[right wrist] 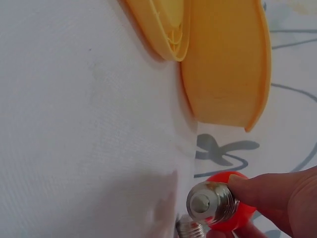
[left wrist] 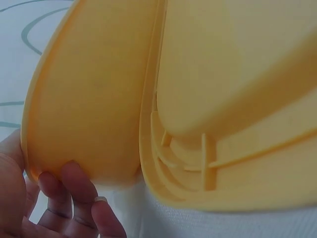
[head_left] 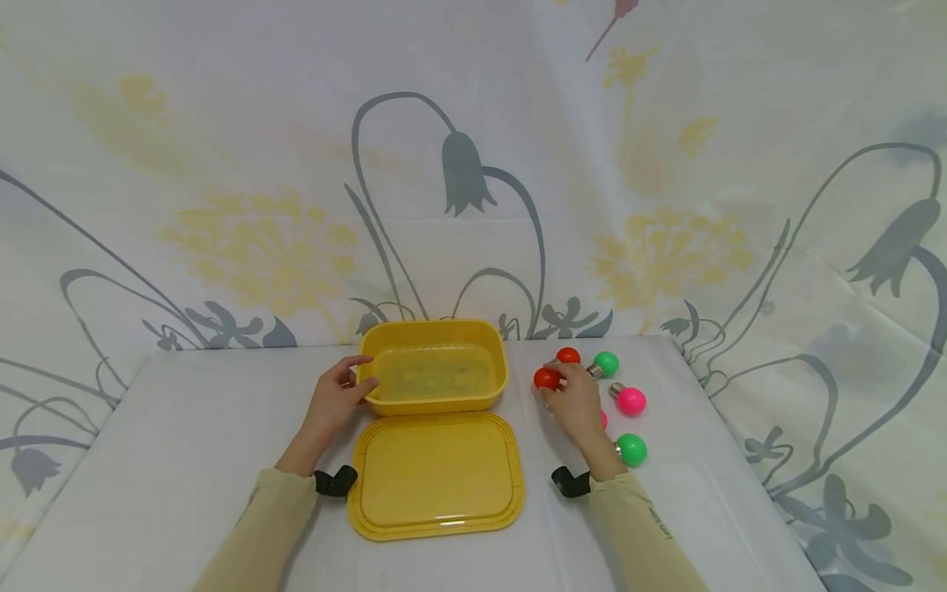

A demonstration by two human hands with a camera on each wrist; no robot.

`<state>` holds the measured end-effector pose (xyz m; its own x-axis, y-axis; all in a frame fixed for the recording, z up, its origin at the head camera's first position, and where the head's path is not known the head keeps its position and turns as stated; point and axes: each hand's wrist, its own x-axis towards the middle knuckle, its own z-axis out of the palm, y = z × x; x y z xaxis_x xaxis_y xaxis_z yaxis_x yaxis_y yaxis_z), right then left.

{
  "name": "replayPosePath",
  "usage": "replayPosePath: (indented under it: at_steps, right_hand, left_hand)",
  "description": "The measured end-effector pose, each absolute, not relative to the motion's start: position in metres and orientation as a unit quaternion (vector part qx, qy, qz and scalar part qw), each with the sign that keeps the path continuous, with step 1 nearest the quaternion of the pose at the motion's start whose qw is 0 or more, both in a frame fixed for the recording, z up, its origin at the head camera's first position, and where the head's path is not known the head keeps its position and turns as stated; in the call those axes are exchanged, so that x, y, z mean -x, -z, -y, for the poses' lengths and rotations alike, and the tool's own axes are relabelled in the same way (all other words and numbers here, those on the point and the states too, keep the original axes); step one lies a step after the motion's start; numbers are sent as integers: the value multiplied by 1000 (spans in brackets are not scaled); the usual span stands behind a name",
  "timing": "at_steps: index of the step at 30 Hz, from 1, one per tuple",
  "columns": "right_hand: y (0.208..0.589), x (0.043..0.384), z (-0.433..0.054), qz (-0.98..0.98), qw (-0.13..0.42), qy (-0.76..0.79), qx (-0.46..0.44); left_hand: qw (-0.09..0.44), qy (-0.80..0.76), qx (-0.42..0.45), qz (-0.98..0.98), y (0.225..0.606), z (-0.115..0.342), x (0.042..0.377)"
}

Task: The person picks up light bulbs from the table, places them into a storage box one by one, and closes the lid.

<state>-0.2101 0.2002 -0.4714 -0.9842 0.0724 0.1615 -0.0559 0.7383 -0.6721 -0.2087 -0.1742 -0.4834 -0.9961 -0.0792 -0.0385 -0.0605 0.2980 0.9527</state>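
While left fingers (left wrist: 77, 183) seemingly pinch a yellow plastic tub's rim (head_left: 436, 405) mid-frame, right fingers (head_left: 571, 372) pinch a red bulb (head_left: 546, 379) across white cloth (head_left: 521, 386).

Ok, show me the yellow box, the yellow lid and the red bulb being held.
Yellow box (head_left: 436, 406), head view, front edge.
Yellow lid (head_left: 436, 475), head view, flat middle.
Red bulb (right wrist: 224, 202), right wrist view, metal base.

- Front pink bulb (head_left: 603, 420): mostly hidden by the right hand (head_left: 579, 407).
- Rear red bulb (head_left: 568, 355), near the tabletop's (head_left: 710, 510) back edge: partly covered by that hand.
- Front green bulb (head_left: 632, 450): base partly behind the wrist.
- Tabletop's front edge: cut off in the head view.
- Sleeve lettering (head_left: 661, 524): too small to read.
- Yellow lid (left wrist: 228, 74): cut off by the left wrist view's top and right edges.
- Lower metal base (right wrist: 190, 229), right wrist view: cut off at the bottom.
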Motion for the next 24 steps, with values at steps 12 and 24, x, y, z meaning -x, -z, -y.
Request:
replayPosePath:
  at_steps: [12, 24]
  right_hand:
    - [455, 209, -193, 903, 124, -409, -41]
    - [448, 208, -187, 892, 141, -423, -74]
  left_hand:
    - [8, 580, -49, 813, 484, 174, 211]
    - [-6, 590, -58, 805, 484, 173, 210]
